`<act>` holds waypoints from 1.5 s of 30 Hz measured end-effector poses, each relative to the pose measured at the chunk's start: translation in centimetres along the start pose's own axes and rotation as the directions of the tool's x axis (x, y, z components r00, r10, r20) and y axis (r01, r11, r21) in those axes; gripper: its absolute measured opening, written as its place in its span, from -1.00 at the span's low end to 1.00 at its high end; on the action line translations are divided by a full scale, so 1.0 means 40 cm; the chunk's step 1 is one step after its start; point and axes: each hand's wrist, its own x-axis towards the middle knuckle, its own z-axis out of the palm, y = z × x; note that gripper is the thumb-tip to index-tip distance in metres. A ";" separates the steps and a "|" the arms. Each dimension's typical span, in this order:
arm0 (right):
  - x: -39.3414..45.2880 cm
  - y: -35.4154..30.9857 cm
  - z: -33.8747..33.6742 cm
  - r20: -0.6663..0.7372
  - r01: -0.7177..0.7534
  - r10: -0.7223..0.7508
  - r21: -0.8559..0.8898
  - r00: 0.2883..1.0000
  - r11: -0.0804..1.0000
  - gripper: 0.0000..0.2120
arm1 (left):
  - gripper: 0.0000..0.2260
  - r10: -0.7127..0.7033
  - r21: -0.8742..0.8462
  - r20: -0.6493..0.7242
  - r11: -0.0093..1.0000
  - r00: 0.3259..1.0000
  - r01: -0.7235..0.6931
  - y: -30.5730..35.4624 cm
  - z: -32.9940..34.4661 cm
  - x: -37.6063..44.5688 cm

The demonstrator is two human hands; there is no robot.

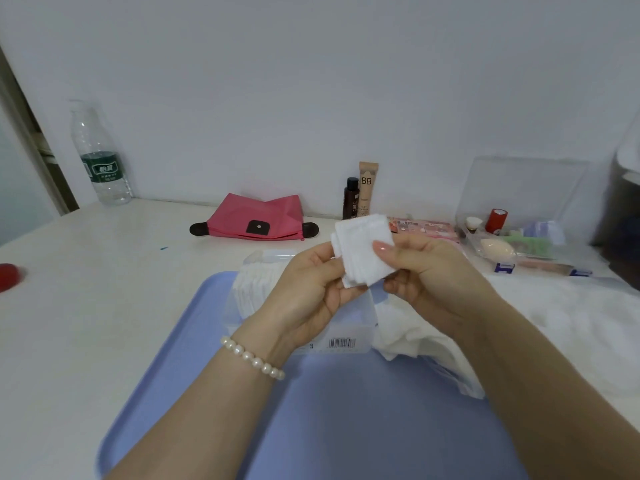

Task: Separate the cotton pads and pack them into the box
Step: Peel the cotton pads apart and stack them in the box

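Note:
Both hands hold a small stack of white square cotton pads (pixel 360 249) above the table's middle. My left hand (pixel 311 289) grips the stack's left and lower edge. My right hand (pixel 426 271) pinches its right side, thumb on the front face. Below the hands stands a clear plastic box (pixel 343 336) with a barcode label, and a row of white pads (pixel 252 289) shows at its left end. More white pads in a torn wrapper (pixel 426 344) lie to the box's right. My left hand hides much of the box.
Box and wrapper rest on a blue tray (pixel 346 420) on a white table. Behind are a water bottle (pixel 100 157), a pink pouch (pixel 259 218), two cosmetic tubes (pixel 360 192) and a clear organiser (pixel 512 230) with makeup items. A red object (pixel 8 276) sits at the left edge.

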 end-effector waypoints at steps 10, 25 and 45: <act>0.015 0.027 0.006 -0.177 0.056 -0.078 -0.127 0.981 0.990 -0.90 | -0.75 -0.018 -0.087 0.031 0.996 0.999 0.021 0.004 0.002 -0.002; 0.002 0.040 0.031 -0.225 0.148 -0.231 -0.332 0.947 0.931 -0.83 | -0.81 -0.014 -0.023 -0.025 1.000 1.000 0.014 -0.009 0.000 0.002; 0.015 0.026 0.002 -0.026 0.059 -0.061 -0.067 0.998 0.996 -0.88 | -0.75 0.265 0.327 -0.273 0.930 0.925 -0.170 -0.020 -0.024 0.020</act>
